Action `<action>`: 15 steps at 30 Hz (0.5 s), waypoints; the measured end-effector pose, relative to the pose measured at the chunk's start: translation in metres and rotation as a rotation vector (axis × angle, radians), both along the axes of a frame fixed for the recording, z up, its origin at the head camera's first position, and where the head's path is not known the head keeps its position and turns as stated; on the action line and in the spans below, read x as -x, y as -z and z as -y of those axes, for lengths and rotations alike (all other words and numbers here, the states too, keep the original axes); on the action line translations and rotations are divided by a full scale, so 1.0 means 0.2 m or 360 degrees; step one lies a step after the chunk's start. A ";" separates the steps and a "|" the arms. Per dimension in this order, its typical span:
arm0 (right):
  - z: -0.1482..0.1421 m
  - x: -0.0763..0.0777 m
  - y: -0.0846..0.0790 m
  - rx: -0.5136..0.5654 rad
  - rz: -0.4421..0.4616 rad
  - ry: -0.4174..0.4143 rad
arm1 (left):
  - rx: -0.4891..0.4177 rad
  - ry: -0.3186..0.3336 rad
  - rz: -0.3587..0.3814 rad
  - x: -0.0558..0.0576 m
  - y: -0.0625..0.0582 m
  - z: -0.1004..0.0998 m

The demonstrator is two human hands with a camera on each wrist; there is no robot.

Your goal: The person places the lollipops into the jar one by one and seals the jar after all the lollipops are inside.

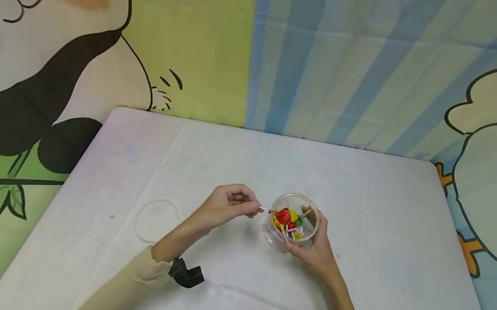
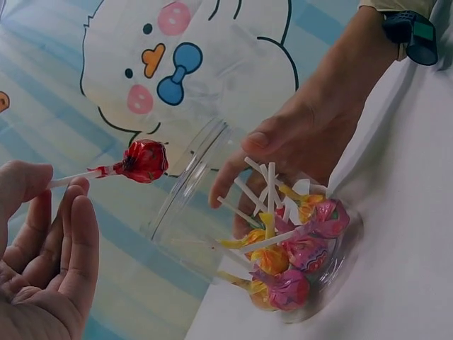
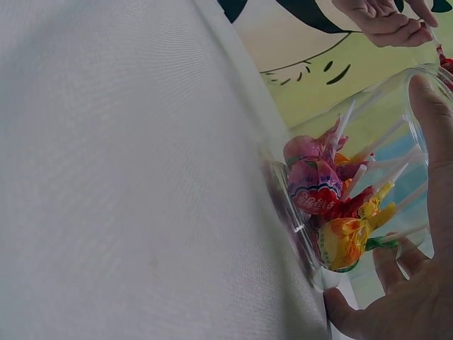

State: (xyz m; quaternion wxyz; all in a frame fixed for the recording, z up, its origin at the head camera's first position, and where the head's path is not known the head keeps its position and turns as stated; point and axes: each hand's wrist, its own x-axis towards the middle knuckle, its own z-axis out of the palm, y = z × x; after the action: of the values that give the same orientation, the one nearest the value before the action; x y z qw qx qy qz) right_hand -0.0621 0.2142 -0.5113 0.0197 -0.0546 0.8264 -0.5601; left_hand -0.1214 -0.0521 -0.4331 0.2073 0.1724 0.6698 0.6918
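Note:
Between thumb and fingertips my left hand (image 1: pixel 231 206) pinches the white stick of a red-wrapped lollipop (image 2: pixel 145 161). The lollipop's head points toward the mouth of a clear jar (image 1: pixel 274 241), just outside its rim in the left wrist view. My right hand (image 1: pixel 319 249) grips the jar around its far and right side, thumb toward the near side. Inside the jar lie several wrapped lollipops (image 3: pixel 315 188), pink, yellow, orange and red, their white sticks pointing mostly toward the opening.
A clear ring-shaped lid (image 1: pixel 137 218) lies on the white-covered table (image 1: pixel 247 160), left of my left forearm. Black wrist cameras (image 1: pixel 186 274) sit on both wrists. Behind the table hangs a cartoon-printed cloth (image 1: pixel 208 38).

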 end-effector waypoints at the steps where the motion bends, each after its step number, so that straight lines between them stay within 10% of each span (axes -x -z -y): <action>1: 0.00 0.00 0.00 -0.0001 -0.0004 -0.0001 | 0.0000 0.0003 0.0002 0.00 0.00 -0.01; 15: -0.01 0.00 0.00 -0.0008 0.0040 0.0010 | 0.0024 0.0062 -0.0024 0.01 -0.03 -0.10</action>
State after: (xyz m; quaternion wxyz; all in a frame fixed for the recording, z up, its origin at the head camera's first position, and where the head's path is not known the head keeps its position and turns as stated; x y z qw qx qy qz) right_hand -0.0615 0.2153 -0.5107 0.0284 -0.0448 0.8276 -0.5588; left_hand -0.1239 -0.0319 -0.4274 0.2170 0.1891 0.6730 0.6814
